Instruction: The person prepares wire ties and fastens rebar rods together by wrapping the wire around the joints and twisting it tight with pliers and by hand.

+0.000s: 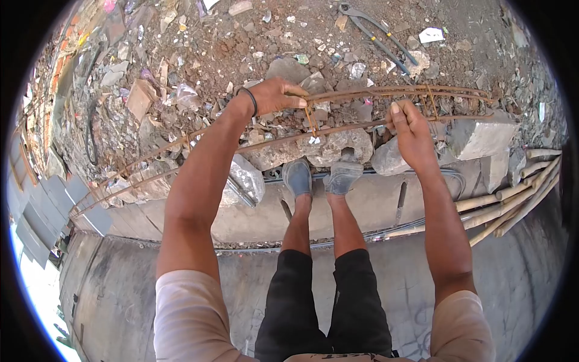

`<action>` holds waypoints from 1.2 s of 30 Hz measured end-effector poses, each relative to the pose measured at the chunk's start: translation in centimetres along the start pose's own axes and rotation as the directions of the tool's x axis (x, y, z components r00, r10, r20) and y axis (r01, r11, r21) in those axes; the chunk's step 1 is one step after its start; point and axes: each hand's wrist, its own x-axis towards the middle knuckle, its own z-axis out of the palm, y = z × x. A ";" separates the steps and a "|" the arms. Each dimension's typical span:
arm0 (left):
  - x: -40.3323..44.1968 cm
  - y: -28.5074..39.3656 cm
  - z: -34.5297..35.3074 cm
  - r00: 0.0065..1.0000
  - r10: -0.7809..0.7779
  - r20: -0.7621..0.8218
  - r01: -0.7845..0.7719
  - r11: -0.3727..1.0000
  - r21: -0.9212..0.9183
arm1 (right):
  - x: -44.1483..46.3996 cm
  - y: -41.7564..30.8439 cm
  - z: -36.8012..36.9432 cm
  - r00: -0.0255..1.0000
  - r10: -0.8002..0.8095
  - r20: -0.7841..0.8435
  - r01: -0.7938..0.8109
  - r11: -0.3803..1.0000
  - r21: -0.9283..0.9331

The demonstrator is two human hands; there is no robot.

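A long, narrow cage of rusty rebar [350,127] stretches across the view, its bars joined by thin square stirrups [310,119]. My left hand [272,96], with a dark band at the wrist, pinches the upper bar beside one stirrup. Farther right, my right hand [413,130] has its fingers curled at the lower bar, thumb uppermost; the fingertips are partly hidden. Another stirrup [430,102] stands just beyond it. Pincers [377,39] with dark and yellow handles lie partly spread on the rubble, above the cage.
Broken concrete chunks [482,139] and litter cover the soil around the cage. My shoes [297,177] stand at a concrete ledge above a lower grey floor [235,289]. Bamboo poles [512,202] are piled at right; grey sheets [45,211] lie at far left.
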 end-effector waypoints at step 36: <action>0.0 0.2 2.0 0.992 0.112 -0.055 -0.122 0.965 -0.234 | -0.4 -1.3 5.5 0.979 -0.205 0.020 0.191 0.869 -0.456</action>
